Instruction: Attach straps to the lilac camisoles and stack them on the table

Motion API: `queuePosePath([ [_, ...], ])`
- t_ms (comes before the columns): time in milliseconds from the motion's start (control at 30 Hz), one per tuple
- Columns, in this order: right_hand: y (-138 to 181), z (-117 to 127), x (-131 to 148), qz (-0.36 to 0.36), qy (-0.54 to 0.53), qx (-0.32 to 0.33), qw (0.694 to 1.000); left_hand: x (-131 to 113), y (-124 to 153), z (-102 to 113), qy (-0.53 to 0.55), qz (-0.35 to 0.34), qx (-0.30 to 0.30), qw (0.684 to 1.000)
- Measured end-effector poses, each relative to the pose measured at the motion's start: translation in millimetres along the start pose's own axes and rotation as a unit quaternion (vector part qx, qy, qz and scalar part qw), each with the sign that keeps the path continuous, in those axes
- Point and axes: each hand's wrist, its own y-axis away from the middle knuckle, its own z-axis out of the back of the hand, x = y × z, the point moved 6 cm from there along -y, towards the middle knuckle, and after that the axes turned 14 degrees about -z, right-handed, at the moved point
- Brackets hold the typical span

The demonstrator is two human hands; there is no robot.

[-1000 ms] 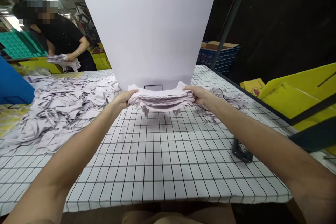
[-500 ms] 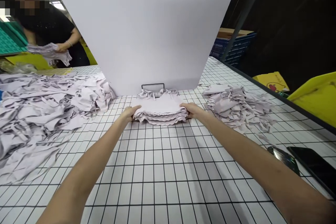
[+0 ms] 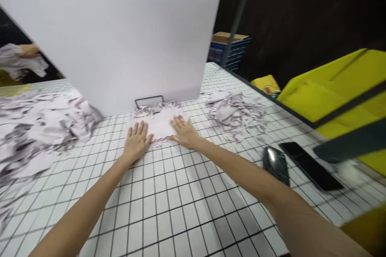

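Observation:
A stack of pale lilac fabric pieces point(image 3: 159, 122) lies on the gridded table in front of a tall white board, its wavy layered edges facing me. My left hand point(image 3: 137, 140) rests flat on the stack's near left corner with the fingers spread. On the near right corner lies my right hand point(image 3: 184, 131), also flat with spread fingers. Neither hand grips anything. Behind the stack, a thin black wire frame point(image 3: 149, 102) stands at the foot of the board, with some gathered strips of the fabric beside it.
The white board point(image 3: 120, 40) blocks much of the far view. Loose fabric heaps flank the stack: a large pile point(image 3: 60, 120) left, a smaller pile point(image 3: 233, 112) right. A phone point(image 3: 310, 166) and a dark glossy object point(image 3: 276, 164) lie right. Another person's hand point(image 3: 29, 51) holds fabric far left.
Both hands have gone from gripping the stack's sides to lying flat on top of it, fingers spread. My view has turned to the right.

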Motion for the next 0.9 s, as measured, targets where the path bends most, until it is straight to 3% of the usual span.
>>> queuePosePath([
  [67,0.6,0.7,-5.1,0.006,0.013,0.037,0.999,2.6,1.2,-10.6,-0.031,-0.007,0.016,0.999],
  [133,1.2,26.0,-30.3,-0.03,0.006,0.018,0.999,8.0,5.0,-11.6,-0.027,-0.014,0.019,0.999],
  [267,17.8,106.3,-118.6,-0.172,0.004,-0.104,0.98,7.1,26.0,15.1,0.011,-0.013,-0.064,0.998],
  [333,31.7,126.9,-158.3,-0.246,-0.036,-0.113,0.962,-5.3,38.4,28.1,0.045,-0.009,-0.102,0.994],
  [400,46.1,129.1,-174.5,-0.266,-0.071,-0.102,0.956,-24.6,47.4,34.2,0.099,0.0,-0.115,0.988],
  [500,70.4,113.6,-160.3,-0.232,-0.117,-0.061,0.964,-61.6,53.6,32.1,0.219,0.023,-0.101,0.97],
  [600,100.2,107.6,-134.2,-0.196,-0.159,-0.028,0.967,-102.1,56.0,21.1,0.364,0.056,-0.051,0.928],
  [700,126.6,128.5,-122.0,-0.178,-0.231,-0.04,0.956,-137.4,59.2,12.3,0.455,0.084,0.012,0.887],
  [800,141.5,162.9,-118.9,-0.167,-0.323,-0.097,0.926,-160.2,63.5,13.4,0.507,0.104,0.043,0.855],
  [900,148.1,181.7,-103.8,-0.154,-0.4,-0.078,0.9,-174.5,70.8,17.1,0.569,0.13,0.07,0.809],
])
